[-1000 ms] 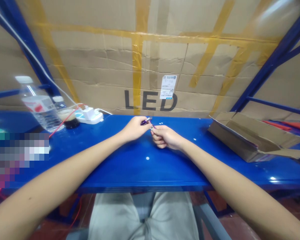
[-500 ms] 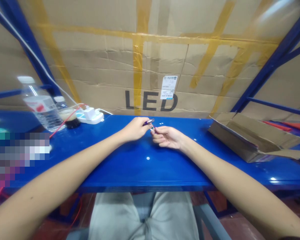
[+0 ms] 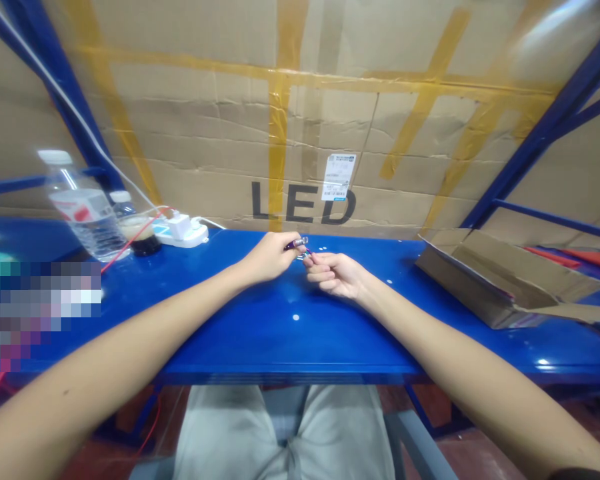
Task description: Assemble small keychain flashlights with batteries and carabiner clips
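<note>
My left hand (image 3: 269, 257) is closed around a small purple cylindrical item with a silver tip (image 3: 296, 244), held just above the blue table (image 3: 260, 333). My right hand (image 3: 336, 273) sits right beside it, palm turned up, fingers curled and pinching a tiny piece (image 3: 307, 254) at the item's tip. That piece is too small to name. Both hands meet over the table's far middle.
A water bottle (image 3: 83, 210), a small dark jar (image 3: 139, 235) and a white power strip (image 3: 183, 232) with red and white cables stand at the back left. An open flat cardboard box (image 3: 505, 280) lies on the right. A taped cardboard wall marked LED stands behind.
My right hand turned palm up and opened slightly, then curled again and closed back in on the tip of the purple item. The left hand barely moved.
</note>
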The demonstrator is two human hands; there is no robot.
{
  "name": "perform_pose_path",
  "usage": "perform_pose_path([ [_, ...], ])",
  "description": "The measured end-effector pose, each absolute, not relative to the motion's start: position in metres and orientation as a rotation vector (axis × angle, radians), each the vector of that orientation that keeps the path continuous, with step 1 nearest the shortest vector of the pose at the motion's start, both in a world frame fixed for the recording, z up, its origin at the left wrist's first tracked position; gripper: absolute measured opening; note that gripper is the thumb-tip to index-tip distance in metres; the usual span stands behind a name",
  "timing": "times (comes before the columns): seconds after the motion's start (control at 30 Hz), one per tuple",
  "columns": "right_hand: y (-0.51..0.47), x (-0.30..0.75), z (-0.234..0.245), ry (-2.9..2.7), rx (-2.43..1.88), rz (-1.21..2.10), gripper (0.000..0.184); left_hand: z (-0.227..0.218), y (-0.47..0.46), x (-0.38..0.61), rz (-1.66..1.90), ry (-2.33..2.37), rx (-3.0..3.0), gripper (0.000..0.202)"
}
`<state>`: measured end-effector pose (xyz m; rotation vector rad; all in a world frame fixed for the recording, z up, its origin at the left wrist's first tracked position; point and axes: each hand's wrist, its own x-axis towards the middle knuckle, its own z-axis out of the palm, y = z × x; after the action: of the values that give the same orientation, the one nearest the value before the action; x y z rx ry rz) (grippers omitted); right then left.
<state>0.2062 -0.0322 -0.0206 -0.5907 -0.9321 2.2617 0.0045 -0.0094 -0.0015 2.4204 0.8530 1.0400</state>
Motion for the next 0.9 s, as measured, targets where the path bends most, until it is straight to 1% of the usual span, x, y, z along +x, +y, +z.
perform_pose_path([
  [0.33, -0.039, 0.201, -0.015, -1.128, -0.634, 2.094, 0.017, -0.002, -0.009, 0.003, 1.079, 0.783, 2.475, 0.018],
  [0.43, -0.044, 0.199, -0.013, -1.239, -0.679, 1.998, 0.018, -0.002, -0.01, 0.003, 1.091, 0.751, 2.472, 0.016],
  [0.53, -0.049, 0.199, -0.01, -1.381, -0.729, 1.829, 0.021, -0.001, -0.011, 0.002, 1.073, 0.743, 2.417, 0.017],
  [0.63, -0.05, 0.202, -0.007, -1.538, -0.781, 1.589, 0.029, 0.003, -0.011, -0.001, 1.054, 0.774, 2.355, 0.022],
  [0.7, -0.05, 0.204, -0.007, -1.653, -0.84, 1.372, 0.031, 0.006, -0.008, -0.004, 1.053, 0.798, 2.299, 0.028],
  [0.83, -0.048, 0.207, -0.006, -1.977, -0.981, 0.741, 0.027, 0.008, -0.002, -0.009, 1.003, 0.808, 2.251, 0.043],
  [0.9, -0.049, 0.206, -0.005, -2.114, -1.026, 0.46, 0.027, 0.007, -0.002, -0.009, 0.944, 0.814, 2.314, 0.043],
])
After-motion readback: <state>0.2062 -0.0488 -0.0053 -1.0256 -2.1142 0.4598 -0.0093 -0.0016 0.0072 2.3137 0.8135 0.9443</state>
